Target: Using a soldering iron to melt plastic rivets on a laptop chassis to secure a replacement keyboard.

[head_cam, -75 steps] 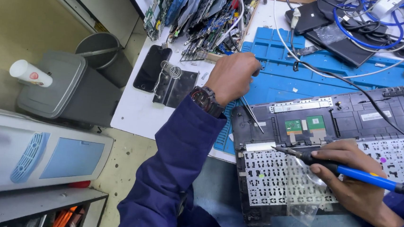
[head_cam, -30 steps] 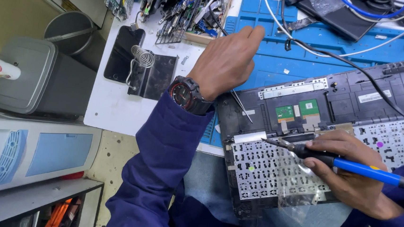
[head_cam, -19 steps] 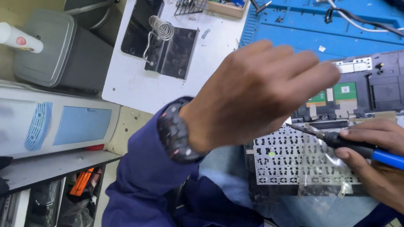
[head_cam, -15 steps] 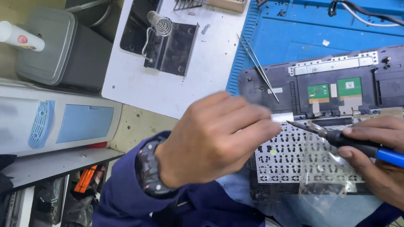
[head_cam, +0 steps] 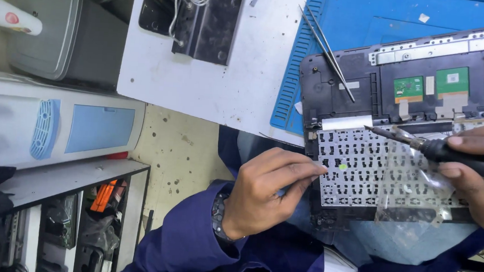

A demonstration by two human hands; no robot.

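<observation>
Left hand point(head_cam: 266, 197): drawn back from the far table point(head_cam: 228, 89), now fingertips pinched at the keyboard point(head_cam: 358, 172) left edge.
Soldering iron point(head_cam: 423, 144): tip slightly higher.

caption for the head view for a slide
Right hand holds soldering iron over laptop keyboard backplate; left hand touches its edge.

Left hand point(head_cam: 266, 191) at keyboard backplate point(head_cam: 359, 167), right hand point(head_cam: 480, 175) gripping soldering iron point(head_cam: 423, 144)

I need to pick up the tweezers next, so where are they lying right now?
In the head view, the tweezers lie slanted at upper right, across the blue mat's left edge and the opened laptop's corner, away from both hands.
</observation>
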